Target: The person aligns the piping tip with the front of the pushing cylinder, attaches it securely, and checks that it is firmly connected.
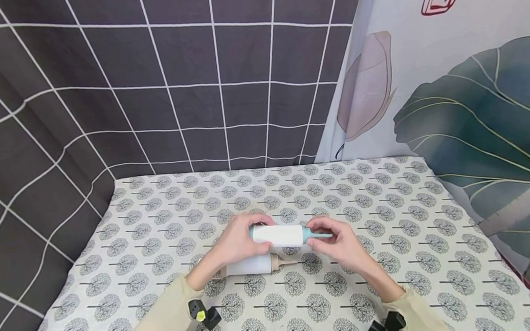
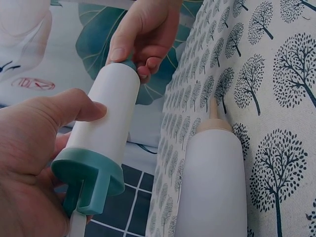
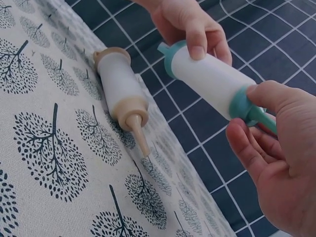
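Observation:
A white cylinder with teal ends and a thin teal nozzle, like a large plastic syringe [image 1: 279, 235], is held level above the cloth. My left hand [image 1: 239, 236] grips its barrel near the rear, the thumb lying along the white side. In the left wrist view, a teal flange [image 2: 89, 168] with a blocky rear part shows beneath that hand. With thumb and fingers my right hand [image 1: 337, 242] pinches the teal nozzle collar [image 3: 240, 102] at the front end. A second syringe [image 1: 251, 265], white with beige ends, lies on the cloth just nearer to me, its nozzle pointing right.
A tree-print cloth [image 1: 275, 308] covers the table. Behind and to the left hangs a dark curtain with a white grid [image 1: 192, 52]. On the right is a pale curtain [image 1: 417, 67] with large leaf prints.

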Demonstrator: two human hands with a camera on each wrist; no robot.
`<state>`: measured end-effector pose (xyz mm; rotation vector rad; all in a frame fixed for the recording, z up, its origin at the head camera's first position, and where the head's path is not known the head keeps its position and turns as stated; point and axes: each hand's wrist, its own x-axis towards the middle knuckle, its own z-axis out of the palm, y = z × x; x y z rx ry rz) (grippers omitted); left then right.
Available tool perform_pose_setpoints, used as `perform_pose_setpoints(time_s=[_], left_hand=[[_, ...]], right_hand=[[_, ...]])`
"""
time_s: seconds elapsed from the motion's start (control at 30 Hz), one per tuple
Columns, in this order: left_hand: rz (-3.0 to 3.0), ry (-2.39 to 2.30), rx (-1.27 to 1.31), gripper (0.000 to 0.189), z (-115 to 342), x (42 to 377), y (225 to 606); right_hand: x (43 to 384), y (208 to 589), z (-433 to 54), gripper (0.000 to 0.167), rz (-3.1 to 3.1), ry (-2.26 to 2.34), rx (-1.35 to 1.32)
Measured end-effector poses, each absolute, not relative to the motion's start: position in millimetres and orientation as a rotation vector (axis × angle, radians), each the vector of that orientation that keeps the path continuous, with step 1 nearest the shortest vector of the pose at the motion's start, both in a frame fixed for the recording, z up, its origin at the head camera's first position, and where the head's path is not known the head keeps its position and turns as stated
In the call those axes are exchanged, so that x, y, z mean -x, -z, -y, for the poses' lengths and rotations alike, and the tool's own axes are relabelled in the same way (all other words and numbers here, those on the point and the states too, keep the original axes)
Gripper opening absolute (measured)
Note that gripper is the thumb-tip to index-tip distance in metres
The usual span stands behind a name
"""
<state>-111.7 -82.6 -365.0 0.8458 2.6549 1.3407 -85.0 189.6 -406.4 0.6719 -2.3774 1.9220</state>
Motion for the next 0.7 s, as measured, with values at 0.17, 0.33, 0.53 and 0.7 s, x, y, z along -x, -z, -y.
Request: perform_pose_setpoints(time_s=[0.17,0.33,0.53,0.7], left_hand=[[-2.648,-1.348,-0.842,0.040,82.3,111.5,365.4],[-2.639,-1.358,-0.864,0.040,82.4,111.2,364.4],[-2.641,-1.349,-0.858,0.040,82.4,110.8,363.9],[-2.645,-1.355,-0.865,0.040,81.5,110.6,363.5]], right_hand=[[85.3,406.6,-190.2,0.029,2.396,-1.953,-0.627],[85.0,405.6,-190.3,0.029,2.440,-1.966,-0.596],[83.6,403.2,-189.1,0.027,2.474,-1.983,-0.575],[84.2,402.8,-188.5,0.023,2.479,-1.995,-0.551]])
